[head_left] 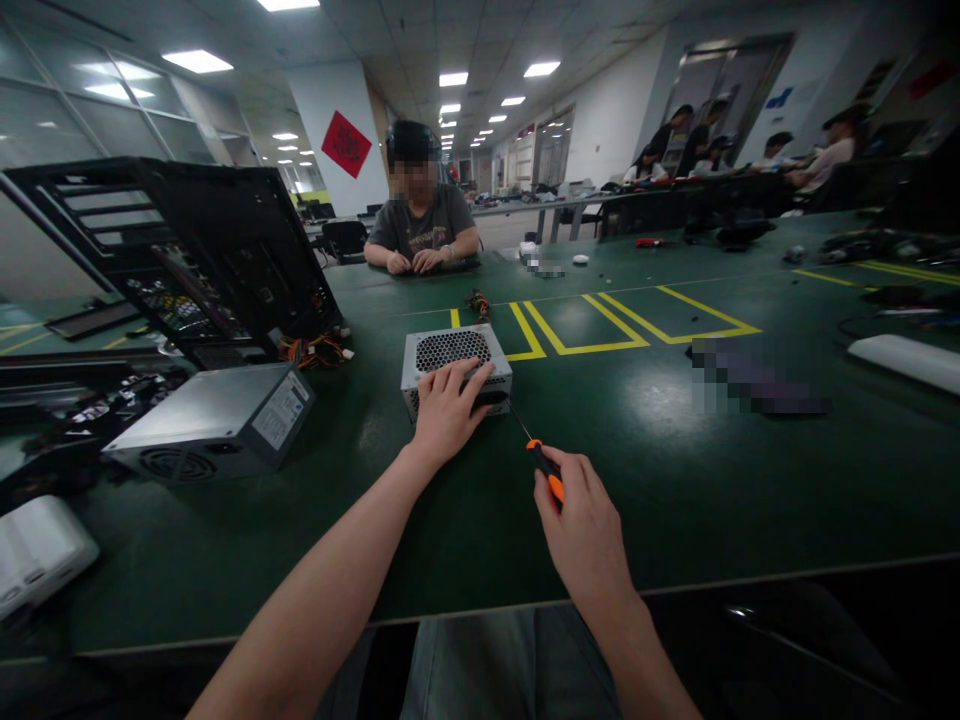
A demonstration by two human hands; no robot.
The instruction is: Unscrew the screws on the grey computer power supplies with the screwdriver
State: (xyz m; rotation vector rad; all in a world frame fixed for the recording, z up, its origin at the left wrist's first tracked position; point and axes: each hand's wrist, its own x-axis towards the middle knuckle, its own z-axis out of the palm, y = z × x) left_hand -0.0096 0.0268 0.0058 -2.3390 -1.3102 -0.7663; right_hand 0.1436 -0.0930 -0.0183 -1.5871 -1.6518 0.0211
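A small silver power supply (452, 352) with a perforated top sits on the green table (675, 470) in front of me. My left hand (445, 408) lies flat on its near edge and holds it down. My right hand (581, 520) grips an orange and black screwdriver (541, 462). The thin shaft points up and left, and its tip meets the unit's near right corner.
A second, larger grey power supply (214, 420) lies to the left, in front of an open black computer case (187, 255) with loose wires (313, 350). A white box (37, 550) sits at the near left. A person (421, 225) sits across the table; others sit far right.
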